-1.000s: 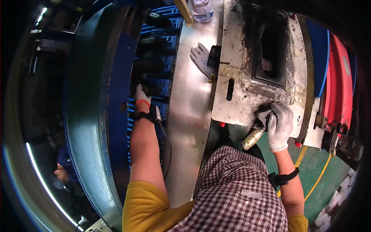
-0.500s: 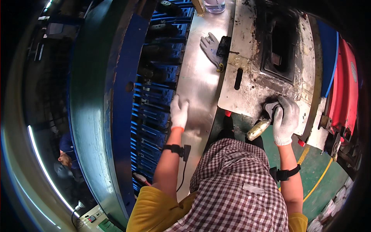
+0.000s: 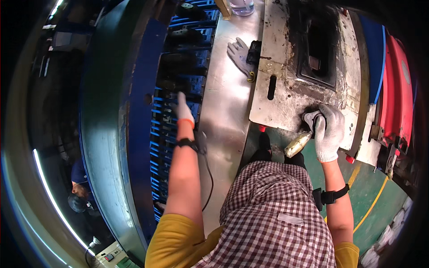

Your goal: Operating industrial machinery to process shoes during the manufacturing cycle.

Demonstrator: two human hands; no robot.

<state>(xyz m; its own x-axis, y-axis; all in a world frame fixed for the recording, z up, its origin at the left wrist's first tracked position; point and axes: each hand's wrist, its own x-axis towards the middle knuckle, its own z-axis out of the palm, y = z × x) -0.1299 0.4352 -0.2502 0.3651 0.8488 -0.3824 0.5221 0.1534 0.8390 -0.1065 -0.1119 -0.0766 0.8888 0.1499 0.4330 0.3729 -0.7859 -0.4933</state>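
Observation:
My left hand (image 3: pixel 183 109), in a white glove with an orange cuff, reaches over the blue rack (image 3: pixel 163 138) of slats and dark pieces at the metal shelf's left. Motion smears its fingers, so any hold is unclear. My right hand (image 3: pixel 329 131), also white-gloved, is closed around a dark grey object with a pale yellowish, wrapped-looking end (image 3: pixel 298 144), whose exact kind I cannot tell. This hand is at the near edge of the stained pale metal plate (image 3: pixel 279 109). The object's yellowish end points toward my apron.
A grey glove (image 3: pixel 240 56) lies on the shiny metal shelf (image 3: pixel 225 107), beside a black item (image 3: pixel 254 52). A clear container (image 3: pixel 241 6) stands at the far end. A dark rectangular opening (image 3: pixel 316 49) cuts the plate; a red casing (image 3: pixel 395 89) is right. Another person (image 3: pixel 79 192) shows far left.
My left hand has moved left from the metal shelf's edge to over the blue rack. My right hand keeps its hold on the dark grey object with little movement. The view has shifted slightly.

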